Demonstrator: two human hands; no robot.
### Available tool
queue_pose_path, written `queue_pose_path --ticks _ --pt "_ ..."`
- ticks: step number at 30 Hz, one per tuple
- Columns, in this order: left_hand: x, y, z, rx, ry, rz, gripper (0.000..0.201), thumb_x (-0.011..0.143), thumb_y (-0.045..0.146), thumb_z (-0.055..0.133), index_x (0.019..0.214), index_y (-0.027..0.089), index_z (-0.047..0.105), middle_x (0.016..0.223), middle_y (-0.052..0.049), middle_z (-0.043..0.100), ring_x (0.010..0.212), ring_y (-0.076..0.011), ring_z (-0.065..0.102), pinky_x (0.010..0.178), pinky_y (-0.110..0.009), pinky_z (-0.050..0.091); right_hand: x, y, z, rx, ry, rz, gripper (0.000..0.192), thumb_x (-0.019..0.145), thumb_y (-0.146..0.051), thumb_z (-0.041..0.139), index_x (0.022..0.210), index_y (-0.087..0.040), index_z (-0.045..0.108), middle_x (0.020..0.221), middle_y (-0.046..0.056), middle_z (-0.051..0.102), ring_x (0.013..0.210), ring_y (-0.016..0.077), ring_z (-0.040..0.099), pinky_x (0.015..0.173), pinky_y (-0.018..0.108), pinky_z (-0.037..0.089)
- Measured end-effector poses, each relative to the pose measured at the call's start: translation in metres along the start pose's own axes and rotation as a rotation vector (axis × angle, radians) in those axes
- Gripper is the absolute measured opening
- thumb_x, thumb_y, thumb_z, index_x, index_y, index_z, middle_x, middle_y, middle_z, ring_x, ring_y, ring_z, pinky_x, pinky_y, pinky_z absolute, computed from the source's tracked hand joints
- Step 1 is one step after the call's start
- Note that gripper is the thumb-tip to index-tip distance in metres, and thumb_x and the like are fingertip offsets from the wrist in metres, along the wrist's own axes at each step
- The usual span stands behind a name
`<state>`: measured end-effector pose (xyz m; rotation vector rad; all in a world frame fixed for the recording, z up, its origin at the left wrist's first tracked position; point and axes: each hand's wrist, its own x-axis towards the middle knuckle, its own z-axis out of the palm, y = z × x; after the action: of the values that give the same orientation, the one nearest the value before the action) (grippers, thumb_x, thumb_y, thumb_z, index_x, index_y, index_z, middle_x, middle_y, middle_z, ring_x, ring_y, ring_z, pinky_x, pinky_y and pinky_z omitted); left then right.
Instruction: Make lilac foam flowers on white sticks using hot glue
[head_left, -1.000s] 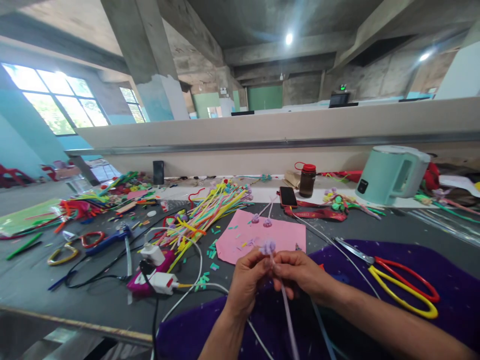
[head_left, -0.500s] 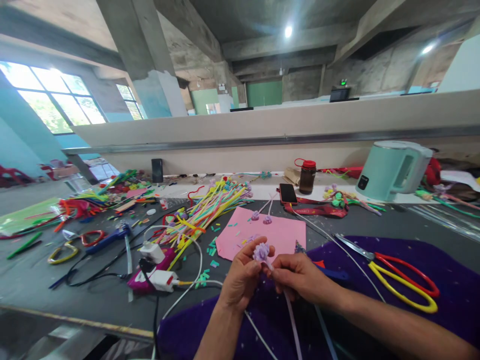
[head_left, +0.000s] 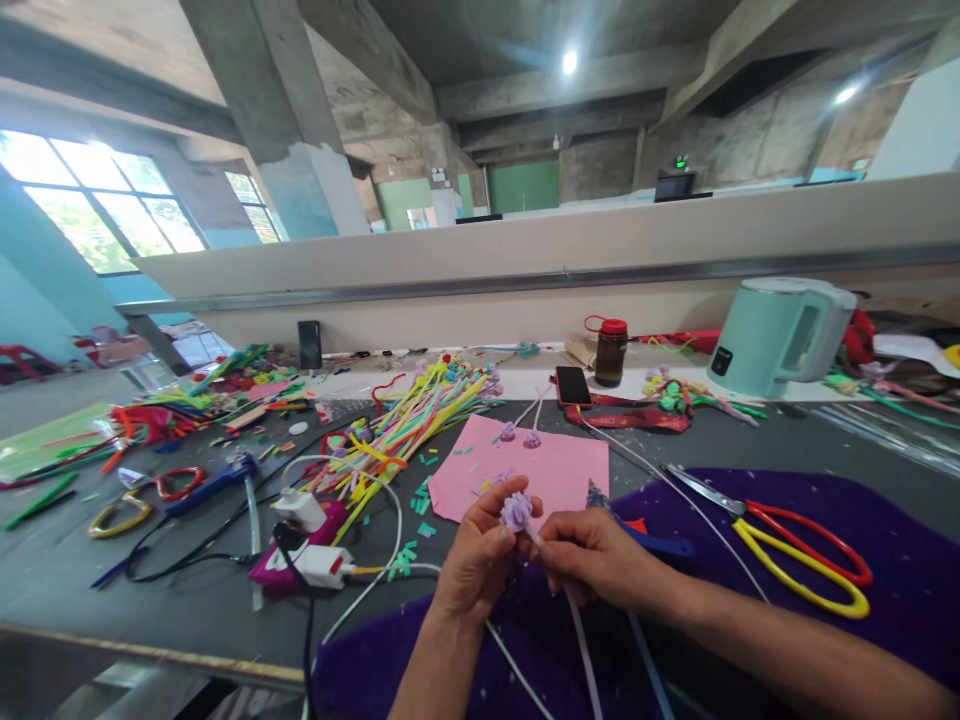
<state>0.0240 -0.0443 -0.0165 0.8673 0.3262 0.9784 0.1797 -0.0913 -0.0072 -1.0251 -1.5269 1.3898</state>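
Observation:
A small lilac flower (head_left: pixel 516 511), seemingly of fuzzy pipe cleaner, sits between the fingertips of my left hand (head_left: pixel 480 555). The thumb of that hand presses near the flower's base. My right hand (head_left: pixel 592 555) pinches the pale lilac stem (head_left: pixel 580 640) just below the bloom, and the stem hangs down from under it. Behind the hands lies a pink sheet (head_left: pixel 555 468) with small cut scraps on it. Two similar lilac flowers (head_left: pixel 532 438) rest at its far edge, stems pointing away. My right fingertips are partly hidden.
Large scissors (head_left: pixel 787 545) lie at right on a dark purple cloth (head_left: pixel 885 510). A glue gun (head_left: pixel 214 485), smaller scissors (head_left: pixel 124 510) and a power strip (head_left: pixel 334 520) with cables are left. Pipe cleaners (head_left: pixel 420 420), a phone (head_left: pixel 573 387), a bottle (head_left: pixel 611 355) and a kettle (head_left: pixel 772 340) stand or lie behind.
The view has shifted slightly. The flower has turned and tilted a little in my left fingers, while both hands keep nearly the same hold.

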Motion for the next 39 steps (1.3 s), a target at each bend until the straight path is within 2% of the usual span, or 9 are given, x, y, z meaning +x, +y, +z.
queue_pose_path --ticks 10,14,17,21,28,33,39 --pt "-0.001 0.003 0.005 0.02 0.042 -0.017 0.054 0.052 0.025 0.08 0.103 0.017 0.064 0.085 -0.006 0.067 0.053 -0.0086 0.054 0.054 -0.022 0.045 0.0 -0.001 0.0 0.013 0.019 -0.01 0.026 0.081 -0.039 0.054 0.071 -0.014 0.057 0.054 -0.003 0.055 0.036 0.0047 0.043 0.035 0.015 0.031" --pt "0.0 0.001 0.006 0.055 0.069 -0.04 0.059 0.052 0.023 0.08 0.108 0.017 0.062 0.094 -0.009 0.067 0.063 -0.0127 0.058 0.059 -0.023 0.045 0.001 0.0 0.001 0.034 0.037 -0.026 0.024 0.082 -0.035 0.053 0.069 -0.014 0.056 0.053 -0.003 0.055 0.036 0.0046 0.043 0.035 0.015 0.031" --pt "0.002 -0.002 0.006 0.118 0.126 -0.074 0.048 0.053 0.026 0.08 0.098 0.014 0.067 0.083 -0.009 0.068 0.067 -0.0155 0.059 0.061 -0.024 0.046 0.001 0.0 0.002 0.047 0.053 -0.034 0.027 0.083 -0.036 0.052 0.066 -0.014 0.055 0.049 -0.005 0.052 0.035 0.0048 0.043 0.035 0.015 0.031" --pt "0.003 -0.004 0.006 0.137 0.173 -0.088 0.031 0.059 0.026 0.077 0.084 0.01 0.071 0.06 -0.004 0.063 0.054 -0.012 0.055 0.053 -0.022 0.043 0.003 -0.001 0.005 0.088 0.075 0.025 0.026 0.081 -0.036 0.052 0.067 -0.015 0.054 0.052 -0.004 0.056 0.035 0.005 0.046 0.033 0.015 0.031" --pt "0.002 -0.005 0.009 0.123 0.242 -0.063 0.024 0.058 0.025 0.076 0.077 0.011 0.07 0.061 -0.002 0.063 0.048 -0.0093 0.051 0.046 -0.02 0.039 0.006 -0.002 0.014 0.118 0.044 0.092 0.03 0.079 -0.039 0.053 0.062 -0.014 0.054 0.05 -0.003 0.056 0.034 0.0049 0.046 0.033 0.014 0.031" --pt "-0.005 0.012 0.016 0.126 0.183 -0.051 0.021 0.064 0.029 0.072 0.072 0.011 0.065 0.062 -0.004 0.062 0.052 -0.0115 0.054 0.051 -0.022 0.042 0.0 -0.008 0.007 0.083 0.025 0.001 0.029 0.08 -0.041 0.053 0.069 -0.015 0.056 0.044 -0.005 0.051 0.034 0.0065 0.046 0.033 0.015 0.03" --pt "-0.009 0.029 0.034 0.065 0.139 -0.066 0.021 0.069 0.03 0.069 0.072 0.011 0.061 0.047 0.002 0.051 0.049 -0.0093 0.051 0.047 -0.019 0.037 -0.009 -0.037 -0.018 0.053 0.133 -0.148 0.026 0.078 -0.038 0.057 0.068 -0.015 0.057 0.054 -0.002 0.056 0.039 0.0065 0.047 0.038 0.018 0.032"
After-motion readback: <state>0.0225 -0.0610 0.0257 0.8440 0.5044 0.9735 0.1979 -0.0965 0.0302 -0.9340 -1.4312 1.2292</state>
